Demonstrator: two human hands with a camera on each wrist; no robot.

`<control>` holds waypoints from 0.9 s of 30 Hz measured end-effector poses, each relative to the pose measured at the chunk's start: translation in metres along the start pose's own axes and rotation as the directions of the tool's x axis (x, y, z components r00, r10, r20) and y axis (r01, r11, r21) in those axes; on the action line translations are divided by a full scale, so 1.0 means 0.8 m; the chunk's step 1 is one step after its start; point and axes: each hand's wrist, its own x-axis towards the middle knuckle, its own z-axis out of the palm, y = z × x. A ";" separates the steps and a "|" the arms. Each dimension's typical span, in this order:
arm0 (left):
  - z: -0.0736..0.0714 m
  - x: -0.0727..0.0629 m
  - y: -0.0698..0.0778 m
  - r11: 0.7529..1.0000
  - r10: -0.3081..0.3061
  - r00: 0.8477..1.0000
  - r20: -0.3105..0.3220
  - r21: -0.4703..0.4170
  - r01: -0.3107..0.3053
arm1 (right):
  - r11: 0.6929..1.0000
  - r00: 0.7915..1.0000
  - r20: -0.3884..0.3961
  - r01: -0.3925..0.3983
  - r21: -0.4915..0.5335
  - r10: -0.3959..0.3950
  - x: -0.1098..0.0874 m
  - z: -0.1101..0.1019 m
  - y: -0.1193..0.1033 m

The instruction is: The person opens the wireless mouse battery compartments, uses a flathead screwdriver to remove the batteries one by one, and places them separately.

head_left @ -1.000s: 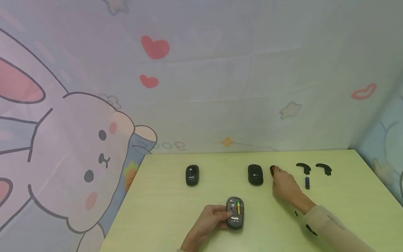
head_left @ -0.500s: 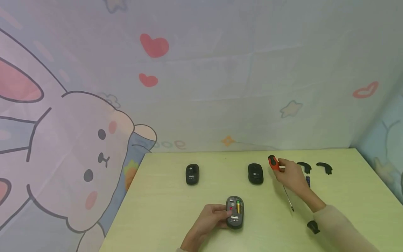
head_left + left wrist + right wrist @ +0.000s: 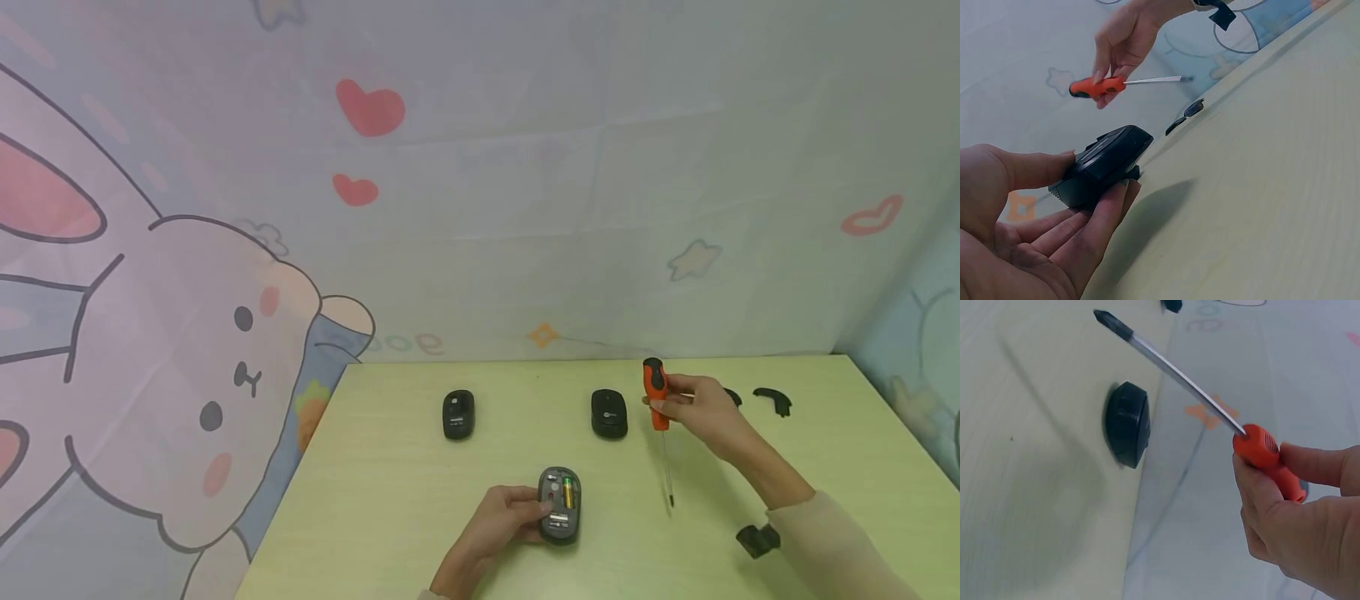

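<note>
My left hand point(image 3: 501, 527) grips a dark computer mouse point(image 3: 559, 527) by its left side, underside up. Its battery bay lies open, with a green-and-gold battery point(image 3: 567, 492) inside. In the left wrist view the thumb presses the mouse point(image 3: 1107, 165) from above and the fingers support it below. My right hand point(image 3: 705, 412) pinches the red-and-black handle of a screwdriver point(image 3: 656, 392) between thumb and fingers. Its shaft points down over the table, right of the held mouse. The right wrist view shows the screwdriver's dark tip point(image 3: 1113, 325) away from everything.
Two more dark mice stand on the table point(image 3: 390, 517): one mouse point(image 3: 458, 415) at back left, another mouse point(image 3: 609, 413) beside the screwdriver. Black curved covers, one cover point(image 3: 773, 401) fully visible, lie at back right. A dark piece point(image 3: 759, 540) shows by the right sleeve.
My right hand has lifted the screwdriver off the table and swung it nearly upright, tip down, while the hand moved right. The left hand and its mouse have stayed put.
</note>
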 end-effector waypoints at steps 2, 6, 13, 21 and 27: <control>0.000 0.000 -0.001 1.000 -0.006 1.000 0.000 -0.001 0.006 | 1.000 1.000 0.010 0.011 0.015 -0.011 -0.002 -0.001 -0.002; 0.001 0.001 -0.003 1.000 -0.014 1.000 -0.001 -0.016 0.014 | 1.000 1.000 -0.004 0.020 0.013 -0.020 -0.003 -0.002 -0.004; 0.001 0.002 -0.003 0.999 -0.008 1.000 0.012 -0.043 0.008 | 0.998 0.999 0.004 0.046 0.034 -0.046 -0.003 -0.002 -0.012; 0.001 0.000 0.000 0.999 0.012 0.999 0.042 -0.051 -0.009 | 0.983 0.996 0.013 0.085 0.162 -0.089 -0.008 0.001 -0.021; -0.001 0.002 -0.002 0.998 0.019 0.999 0.050 -0.060 -0.016 | 0.969 0.992 0.017 0.118 0.217 -0.124 -0.010 0.007 -0.025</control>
